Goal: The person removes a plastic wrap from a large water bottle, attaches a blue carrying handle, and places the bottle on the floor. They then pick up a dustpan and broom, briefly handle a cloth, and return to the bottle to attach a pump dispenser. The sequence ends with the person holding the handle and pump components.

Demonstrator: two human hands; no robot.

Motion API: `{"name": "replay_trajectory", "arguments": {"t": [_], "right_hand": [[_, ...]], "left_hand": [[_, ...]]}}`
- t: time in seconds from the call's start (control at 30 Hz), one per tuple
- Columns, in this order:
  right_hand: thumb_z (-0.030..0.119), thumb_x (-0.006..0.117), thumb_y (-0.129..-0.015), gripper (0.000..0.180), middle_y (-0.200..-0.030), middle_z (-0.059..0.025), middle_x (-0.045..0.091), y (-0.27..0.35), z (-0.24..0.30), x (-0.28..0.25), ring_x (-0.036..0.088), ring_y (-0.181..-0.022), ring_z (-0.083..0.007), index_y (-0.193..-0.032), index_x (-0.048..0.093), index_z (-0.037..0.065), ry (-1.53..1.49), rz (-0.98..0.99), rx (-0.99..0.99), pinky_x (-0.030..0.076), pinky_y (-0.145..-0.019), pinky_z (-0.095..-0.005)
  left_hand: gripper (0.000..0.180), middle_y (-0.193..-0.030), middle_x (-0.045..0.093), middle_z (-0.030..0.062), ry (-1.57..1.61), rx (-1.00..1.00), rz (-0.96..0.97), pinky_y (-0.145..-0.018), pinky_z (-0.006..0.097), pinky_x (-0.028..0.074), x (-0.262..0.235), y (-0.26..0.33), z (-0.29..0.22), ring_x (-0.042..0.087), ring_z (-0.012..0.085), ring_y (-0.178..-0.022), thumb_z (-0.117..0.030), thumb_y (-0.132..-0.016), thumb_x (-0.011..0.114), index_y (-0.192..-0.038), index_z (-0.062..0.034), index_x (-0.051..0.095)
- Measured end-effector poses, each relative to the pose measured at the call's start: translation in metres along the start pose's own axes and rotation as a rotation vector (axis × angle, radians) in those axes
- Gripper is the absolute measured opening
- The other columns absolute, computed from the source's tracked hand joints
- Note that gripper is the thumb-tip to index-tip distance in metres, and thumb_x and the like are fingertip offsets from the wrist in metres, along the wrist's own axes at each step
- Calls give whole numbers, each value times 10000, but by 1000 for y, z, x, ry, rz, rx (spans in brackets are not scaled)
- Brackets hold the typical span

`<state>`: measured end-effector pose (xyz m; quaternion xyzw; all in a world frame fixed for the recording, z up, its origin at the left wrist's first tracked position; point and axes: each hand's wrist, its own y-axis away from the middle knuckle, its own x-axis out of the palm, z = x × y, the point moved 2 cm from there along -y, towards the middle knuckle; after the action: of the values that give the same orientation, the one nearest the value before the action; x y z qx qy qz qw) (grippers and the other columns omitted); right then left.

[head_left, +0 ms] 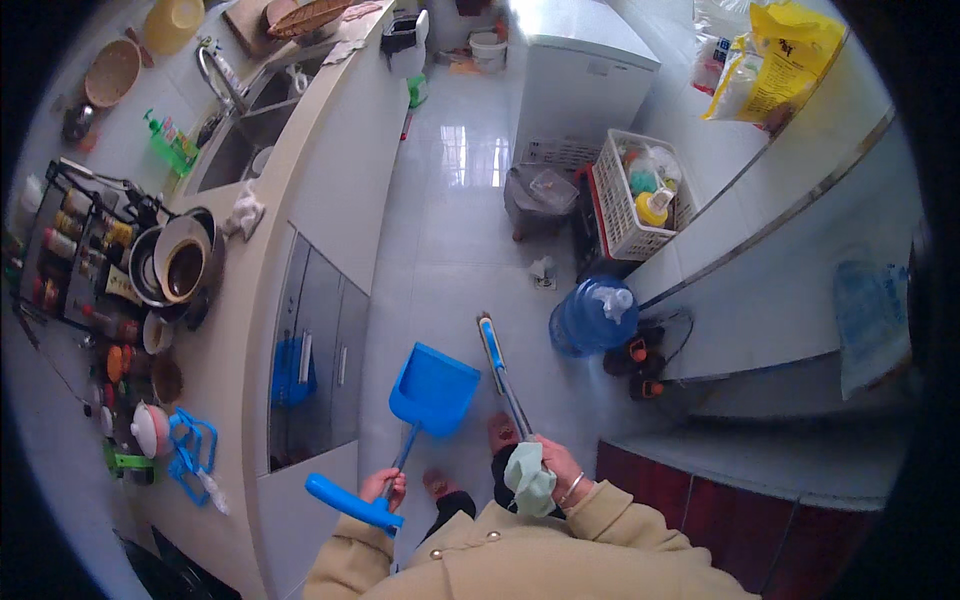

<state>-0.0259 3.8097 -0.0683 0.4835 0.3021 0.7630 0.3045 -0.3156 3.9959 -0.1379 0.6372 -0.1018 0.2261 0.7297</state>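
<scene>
White tiled floor (450, 250) fills the narrow kitchen aisle between the worktop (300, 150) and the blue water jug (592, 315). There the blue dustpan (433, 390) hangs just above the tiles, its handle gripped by the left hand (385, 487), fingers curled around it. The broom (500, 370) slants down beside it, and the right hand (556, 468) clasps its shaft together with a pale green cloth (530, 480). In so tight a gap, the broom could well knock the jug, or the bunched cloth let the shaft slip.

open floor (450, 230) ahead, water jug (592, 315) right
</scene>
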Motion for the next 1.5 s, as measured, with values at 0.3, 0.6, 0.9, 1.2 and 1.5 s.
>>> {"name": "replay_trajectory", "arguments": {"t": [0.3,0.6,0.9,1.2,1.5], "right_hand": [[208,469,-918,217,-874,-75,659,-44,103,-11,640,-789,-197,-899,627,59,-79,87,91,521,-732,-347],[252,511,-894,234,-877,-76,670,-115,142,-26,644,-799,-220,-912,644,61,-211,-94,-7,524,-739,-362],[274,524,-873,269,-970,-78,663,-98,187,-23,625,-897,-234,-1003,635,67,-467,-256,-181,501,-833,-384],[390,548,-879,403,-894,-62,635,-89,289,-122,610,-792,-204,-1045,596,27,-146,-238,-533,500,-738,-344],[323,494,-902,359,-756,-66,576,-131,328,-217,555,-669,-188,-1064,594,19,-478,-451,-538,497,-658,-327]], "left_hand": [[180,-708,540,90,-27,140,129,-532,227,507,117,9,-40,541,137,-586,-118,-902,504,-891,62,501],[141,-722,529,73,-313,189,196,-517,218,492,224,-21,-156,538,122,-605,-92,-892,499,-889,49,501],[51,-642,497,70,-728,113,101,-459,241,459,330,-39,-228,498,128,-533,-32,-841,530,-811,-12,493],[128,-729,526,95,-690,-115,-76,-474,215,475,389,-65,-207,509,124,-550,-85,-854,515,-819,37,500],[201,-754,521,90,-538,-203,-31,-517,224,466,439,-64,-136,523,124,-617,-142,-901,496,-906,59,487]]}}
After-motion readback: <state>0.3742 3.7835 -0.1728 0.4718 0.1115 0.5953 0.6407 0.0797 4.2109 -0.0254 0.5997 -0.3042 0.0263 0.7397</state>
